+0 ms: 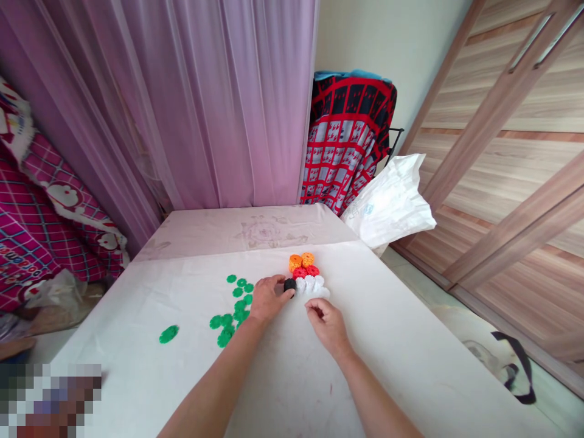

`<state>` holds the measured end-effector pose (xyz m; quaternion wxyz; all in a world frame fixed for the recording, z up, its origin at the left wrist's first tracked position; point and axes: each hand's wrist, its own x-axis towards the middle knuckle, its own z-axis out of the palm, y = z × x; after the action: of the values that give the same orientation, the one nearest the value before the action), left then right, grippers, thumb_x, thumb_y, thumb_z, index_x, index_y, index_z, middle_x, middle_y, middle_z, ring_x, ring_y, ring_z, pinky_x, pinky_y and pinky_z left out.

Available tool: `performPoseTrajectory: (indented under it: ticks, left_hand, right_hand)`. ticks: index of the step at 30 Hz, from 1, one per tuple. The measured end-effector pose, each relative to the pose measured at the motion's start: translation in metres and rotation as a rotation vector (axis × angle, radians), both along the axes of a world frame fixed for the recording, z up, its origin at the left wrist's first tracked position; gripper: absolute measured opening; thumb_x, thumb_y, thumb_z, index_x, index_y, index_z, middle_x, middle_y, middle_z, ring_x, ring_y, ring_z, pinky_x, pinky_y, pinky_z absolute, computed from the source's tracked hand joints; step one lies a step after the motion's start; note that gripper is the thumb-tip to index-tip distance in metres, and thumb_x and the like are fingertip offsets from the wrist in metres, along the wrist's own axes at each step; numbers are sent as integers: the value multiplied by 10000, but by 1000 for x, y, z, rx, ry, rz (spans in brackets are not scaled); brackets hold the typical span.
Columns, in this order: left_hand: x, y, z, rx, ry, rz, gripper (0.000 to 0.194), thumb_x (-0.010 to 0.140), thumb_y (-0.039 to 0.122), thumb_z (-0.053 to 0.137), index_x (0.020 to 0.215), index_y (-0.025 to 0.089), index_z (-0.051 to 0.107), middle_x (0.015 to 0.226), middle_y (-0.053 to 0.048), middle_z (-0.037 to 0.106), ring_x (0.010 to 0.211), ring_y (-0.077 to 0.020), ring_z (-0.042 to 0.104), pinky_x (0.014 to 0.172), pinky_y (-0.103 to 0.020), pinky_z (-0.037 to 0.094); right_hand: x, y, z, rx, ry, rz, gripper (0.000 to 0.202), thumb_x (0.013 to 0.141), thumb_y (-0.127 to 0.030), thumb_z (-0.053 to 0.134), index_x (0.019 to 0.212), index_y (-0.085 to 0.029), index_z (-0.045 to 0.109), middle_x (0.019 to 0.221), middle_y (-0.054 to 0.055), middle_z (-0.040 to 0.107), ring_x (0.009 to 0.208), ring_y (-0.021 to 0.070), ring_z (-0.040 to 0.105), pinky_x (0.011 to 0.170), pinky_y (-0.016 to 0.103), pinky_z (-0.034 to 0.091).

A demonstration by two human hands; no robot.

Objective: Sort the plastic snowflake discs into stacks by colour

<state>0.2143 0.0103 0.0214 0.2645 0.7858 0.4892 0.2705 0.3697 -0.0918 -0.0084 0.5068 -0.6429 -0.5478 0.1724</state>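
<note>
Right hand (327,322) curling loosely, empty; left hand (269,298) pinching black disc (289,284) beside stack (308,277), w/ nudge risk toppling it.

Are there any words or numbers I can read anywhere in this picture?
None can be read.
White plastic bag: a small bluish mark, too blurred to read.
Pink bedding at the left: lettering along its lower part, too small and blurred to read.
White table, green discs, black piece at the left hand, right hand: no writing shows.
</note>
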Motion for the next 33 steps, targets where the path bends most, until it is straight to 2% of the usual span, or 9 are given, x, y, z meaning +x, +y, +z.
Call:
performPoseTrajectory:
  ticks: [13, 18, 21, 24, 27, 30, 33]
  left_hand:
    - [0, -2, 7, -9, 17, -21, 252, 800, 331, 668, 1030, 254, 735, 1034, -16, 774, 1026, -214, 671, 1046, -410, 419]
    - [2, -5, 11, -9, 34, -30, 281, 788, 335, 677, 1054, 263, 731, 1057, -20, 771, 1048, -219, 668, 1075, -425, 402]
    - [-5, -3, 14, 24, 57, -14, 305, 772, 338, 692, 1064, 259, 726, 1104, -30, 758, 1098, -236, 653, 1123, -456, 361]
    - [-37, 2, 15, 78, 71, 62, 281, 789, 303, 642, 1046, 232, 730, 1113, -57, 753, 1101, -241, 657, 1085, -419, 417]
    - [-91, 3, 11, 103, 59, 188, 304, 844, 331, 525, 1061, 246, 720, 1112, -45, 754, 1090, -227, 660, 1042, -388, 462]
    - [-143, -6, 2, 152, 63, 342, 343, 836, 349, 483, 1061, 235, 716, 1122, -56, 748, 1094, -244, 655, 1031, -398, 474]
    - [-169, -16, -7, 147, 51, 436, 352, 824, 366, 488, 1054, 231, 717, 1098, -66, 749, 1070, -253, 666, 991, -398, 506]
  right_hand:
    - [-2, 1, 0, 8, 4, -36, 209, 770, -363, 501, 743, -227, 657, 677, 9, 678, 572, 145, 583, 577, 253, 479]
    - [-2, 1, 2, -12, -13, -22, 212, 780, -352, 498, 758, -224, 665, 688, 11, 685, 576, 146, 590, 576, 250, 481]
    - [-1, 0, 2, -16, -29, -20, 216, 788, -341, 490, 767, -221, 669, 696, 11, 686, 582, 145, 595, 581, 247, 483]
    - [-1, -3, 1, -24, -98, -13, 217, 806, -303, 480, 779, -217, 677, 730, 16, 693, 598, 139, 605, 604, 239, 482]
    - [-10, -6, 1, -43, -274, 14, 227, 836, -240, 479, 845, -225, 705, 801, 17, 708, 656, 135, 631, 669, 233, 477]
    - [-31, -2, 7, -109, -445, 48, 255, 867, -203, 496, 981, -245, 719, 917, 19, 721, 765, 141, 664, 716, 229, 460]
    - [-59, 11, 18, -254, -527, 38, 262, 900, -246, 533, 1102, -261, 699, 977, 26, 718, 830, 153, 673, 696, 229, 440]
